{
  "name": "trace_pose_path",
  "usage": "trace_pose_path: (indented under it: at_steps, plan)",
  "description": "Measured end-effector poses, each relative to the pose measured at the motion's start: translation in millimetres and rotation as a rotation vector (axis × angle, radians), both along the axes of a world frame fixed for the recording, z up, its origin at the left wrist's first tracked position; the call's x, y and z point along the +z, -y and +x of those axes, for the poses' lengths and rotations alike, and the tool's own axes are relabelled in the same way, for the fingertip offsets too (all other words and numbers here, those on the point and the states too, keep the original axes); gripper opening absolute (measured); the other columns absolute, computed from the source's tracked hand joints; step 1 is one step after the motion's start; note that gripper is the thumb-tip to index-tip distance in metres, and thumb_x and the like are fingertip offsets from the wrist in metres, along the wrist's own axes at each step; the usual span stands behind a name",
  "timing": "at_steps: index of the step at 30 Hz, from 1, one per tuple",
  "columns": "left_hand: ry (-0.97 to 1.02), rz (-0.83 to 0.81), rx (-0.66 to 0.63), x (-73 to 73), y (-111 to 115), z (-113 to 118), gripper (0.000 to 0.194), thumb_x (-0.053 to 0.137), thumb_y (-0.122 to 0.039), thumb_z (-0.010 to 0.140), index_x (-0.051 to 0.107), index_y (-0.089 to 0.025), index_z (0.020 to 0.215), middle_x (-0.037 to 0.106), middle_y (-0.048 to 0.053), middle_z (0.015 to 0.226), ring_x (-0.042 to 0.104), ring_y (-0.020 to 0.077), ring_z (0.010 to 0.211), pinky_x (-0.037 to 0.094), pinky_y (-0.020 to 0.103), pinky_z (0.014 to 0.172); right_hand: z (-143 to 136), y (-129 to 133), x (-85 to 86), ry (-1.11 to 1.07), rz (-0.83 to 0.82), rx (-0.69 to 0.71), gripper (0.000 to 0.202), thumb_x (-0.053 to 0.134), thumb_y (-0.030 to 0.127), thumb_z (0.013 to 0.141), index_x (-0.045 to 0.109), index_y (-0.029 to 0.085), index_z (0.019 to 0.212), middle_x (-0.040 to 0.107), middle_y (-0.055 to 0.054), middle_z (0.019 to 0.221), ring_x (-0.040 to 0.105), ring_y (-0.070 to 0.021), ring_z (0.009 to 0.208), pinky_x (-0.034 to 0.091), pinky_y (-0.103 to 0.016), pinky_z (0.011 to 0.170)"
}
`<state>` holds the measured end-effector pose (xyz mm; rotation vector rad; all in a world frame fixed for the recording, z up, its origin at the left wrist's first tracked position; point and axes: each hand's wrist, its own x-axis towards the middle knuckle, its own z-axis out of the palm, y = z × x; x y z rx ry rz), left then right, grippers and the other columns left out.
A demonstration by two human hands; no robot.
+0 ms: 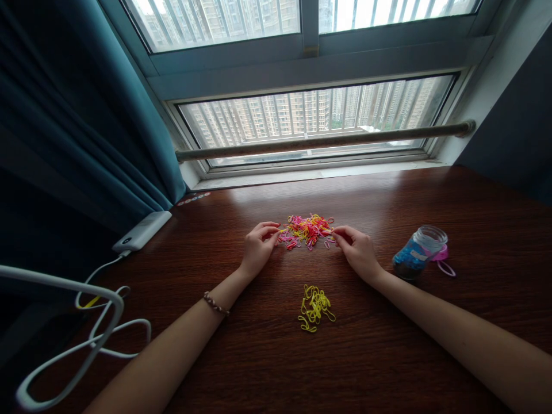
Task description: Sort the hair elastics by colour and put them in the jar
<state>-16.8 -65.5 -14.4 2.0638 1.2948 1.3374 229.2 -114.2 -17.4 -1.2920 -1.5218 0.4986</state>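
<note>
A mixed pile of pink, red, orange and yellow bands [308, 231] lies on the dark wooden table. At its left edge is my left hand [260, 247], thumb and finger pinched on a small yellow band. My right hand [357, 250] is at the right edge of the pile, its fingertips pinched together on a band whose colour is hard to make out. Nearer to me, between my forearms, lies a smaller heap of only yellow bands [315, 308].
On the right stands a clear jar [419, 252] with blue contents, a pink lid [441, 253] with a loop beside it. A white power bank [143, 231] with a white cable [112, 305] lies at the left. Beyond the table are a curtain and a window with a rail.
</note>
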Motion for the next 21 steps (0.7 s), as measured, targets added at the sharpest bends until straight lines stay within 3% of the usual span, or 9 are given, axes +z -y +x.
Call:
trace_pose_path:
  at_steps: [3,7,13,17,21]
  plan:
    - [0.057,-0.03,-0.187,7.7,13.8,10.1,0.012,0.056,-0.023,0.078,0.066,-0.016,0.08,0.06,0.008,0.097,0.057,0.0189,0.094,0.049,0.031,0.079,0.8,-1.8,-2.7,-0.017,-0.012,0.004,0.023,0.05,0.034,0.079,0.064,0.017,0.085,0.066,-0.005,0.076,0.06,-0.0169,0.066,0.045,-0.027,0.061]
    - [0.017,-0.105,-0.537,20.5,42.8,27.7,0.01,0.056,-0.018,0.078,0.065,-0.014,0.076,0.06,0.01,0.096,0.057,0.0182,0.092,0.047,0.031,0.082,0.5,-1.6,-1.7,-0.061,-0.031,0.012,0.023,0.05,0.033,0.08,0.064,0.016,0.086,0.065,-0.005,0.074,0.059,-0.016,0.063,0.045,-0.026,0.06]
    - [-0.119,-0.198,-0.92,29.6,75.4,42.9,0.016,0.052,-0.013,0.077,0.065,-0.013,0.086,0.061,0.01,0.092,0.059,0.0162,0.082,0.049,0.025,0.072,2.0,-2.2,0.3,-0.164,-0.041,-0.043,0.025,0.047,0.035,0.081,0.061,0.016,0.088,0.059,-0.001,0.062,0.054,-0.0127,0.054,0.042,-0.024,0.055]
    - [-0.173,-0.142,-0.939,28.5,73.7,40.9,0.018,0.052,-0.015,0.077,0.063,-0.013,0.09,0.062,0.011,0.09,0.059,0.0163,0.08,0.049,0.025,0.072,4.9,-6.1,-1.7,-0.213,-0.056,-0.083,0.025,0.046,0.035,0.082,0.06,0.015,0.089,0.052,0.001,0.057,0.049,-0.0114,0.051,0.039,-0.022,0.05]
    - [-0.2,-0.013,-0.699,21.3,56.0,31.4,0.017,0.052,-0.017,0.079,0.062,-0.014,0.092,0.062,0.009,0.089,0.058,0.0145,0.077,0.049,0.025,0.07,-2.9,4.4,3.9,-0.126,0.019,-0.035,0.021,0.044,0.029,0.085,0.059,0.016,0.09,0.053,-0.001,0.063,0.049,-0.0112,0.054,0.039,-0.023,0.052]
